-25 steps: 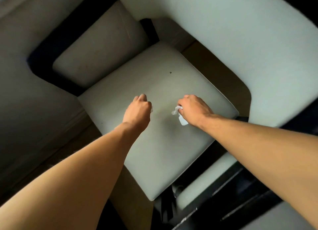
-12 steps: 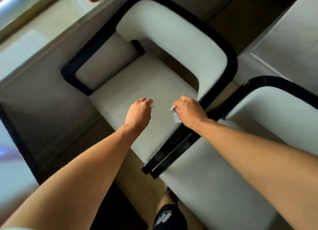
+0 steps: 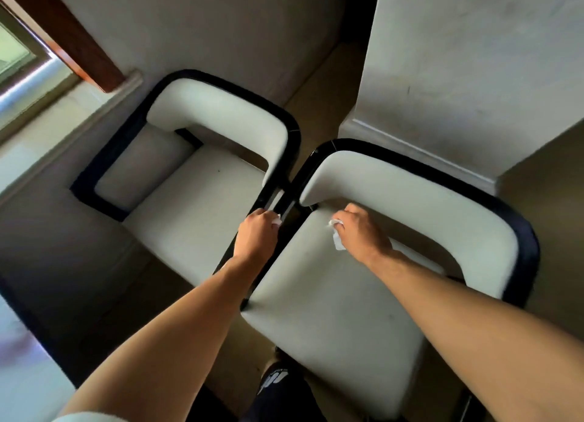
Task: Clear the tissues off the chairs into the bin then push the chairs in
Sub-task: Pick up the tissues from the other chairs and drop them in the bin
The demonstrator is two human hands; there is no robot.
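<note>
Left hand [image 3: 256,236] fingers curled holding small tissue [image 3: 276,221]; right hand [image 3: 360,232] fingers pinching second tissue [image 3: 337,239] over right chair [image 3: 331,311] seat; left chair [image 3: 196,200] beside.

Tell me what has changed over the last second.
The view has swung right: the second chair is now in frame, and both hands have shifted from the first chair toward it. The left hand hangs over the gap between the chairs, the right hand over the second seat. Unchanged: each hand still clutches a white tissue; nothing let go.
</note>
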